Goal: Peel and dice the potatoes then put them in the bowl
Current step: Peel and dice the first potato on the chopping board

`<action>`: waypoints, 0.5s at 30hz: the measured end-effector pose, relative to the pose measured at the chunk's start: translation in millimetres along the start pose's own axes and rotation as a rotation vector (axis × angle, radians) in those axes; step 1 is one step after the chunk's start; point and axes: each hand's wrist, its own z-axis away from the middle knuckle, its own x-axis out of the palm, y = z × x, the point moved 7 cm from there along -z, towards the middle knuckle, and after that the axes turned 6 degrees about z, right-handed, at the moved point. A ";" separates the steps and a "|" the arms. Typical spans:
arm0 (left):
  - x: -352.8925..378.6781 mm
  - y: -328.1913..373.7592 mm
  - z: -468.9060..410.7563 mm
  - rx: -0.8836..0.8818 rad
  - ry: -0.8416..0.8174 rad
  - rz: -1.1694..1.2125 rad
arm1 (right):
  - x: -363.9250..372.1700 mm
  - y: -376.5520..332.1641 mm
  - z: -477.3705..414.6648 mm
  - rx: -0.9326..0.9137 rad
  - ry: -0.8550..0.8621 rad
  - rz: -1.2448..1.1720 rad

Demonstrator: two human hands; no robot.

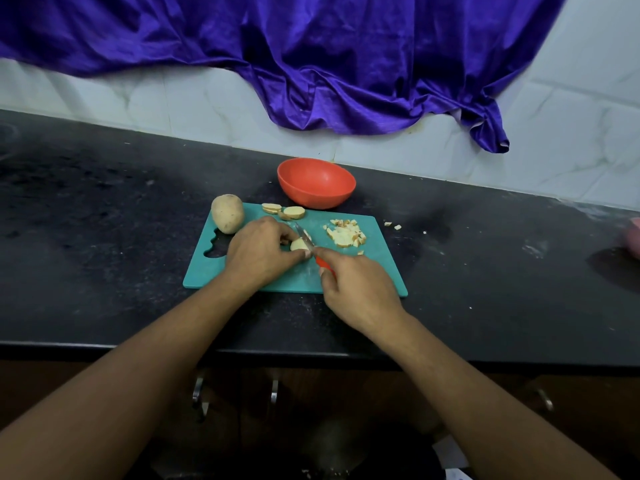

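Only 1 view is given, taken by a wide-angle camera worn on the head. The scene is seen from above and behind the forearms, facing forward and down across the dark bench toward the tiled wall. The left hand and the right hand are framed at close range near the centre, over the cutting board. The bench's front edge and the cabinet fronts below are taken in at the bottom.

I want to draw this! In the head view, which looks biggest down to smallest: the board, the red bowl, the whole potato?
Largest to smallest: teal cutting board, red bowl, whole potato. None look close in size.
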 end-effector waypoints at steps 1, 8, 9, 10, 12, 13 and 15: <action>0.4 -0.7 -0.5 0.002 -0.006 -0.001 | 0.1 0.0 -0.2 -0.001 -0.005 0.007; 1.0 -1.5 -2.1 0.007 -0.026 -0.002 | 2.2 -4.5 -0.6 -0.007 0.005 0.099; 1.2 -1.4 -2.1 0.008 -0.027 -0.004 | 2.4 -6.0 -0.3 -0.015 0.007 0.123; 1.4 -1.2 -1.9 0.009 -0.029 -0.007 | 2.8 -7.0 -0.2 -0.020 0.002 0.141; 0.9 -0.2 -1.0 0.016 -0.025 -0.018 | 4.1 -8.6 -1.8 -0.027 -0.015 0.165; 0.1 0.9 -0.3 0.021 -0.020 -0.023 | 4.4 -9.3 -2.7 -0.030 -0.020 0.168; -1.6 3.3 0.9 0.028 -0.010 -0.023 | 5.0 -10.3 -3.6 -0.032 -0.030 0.170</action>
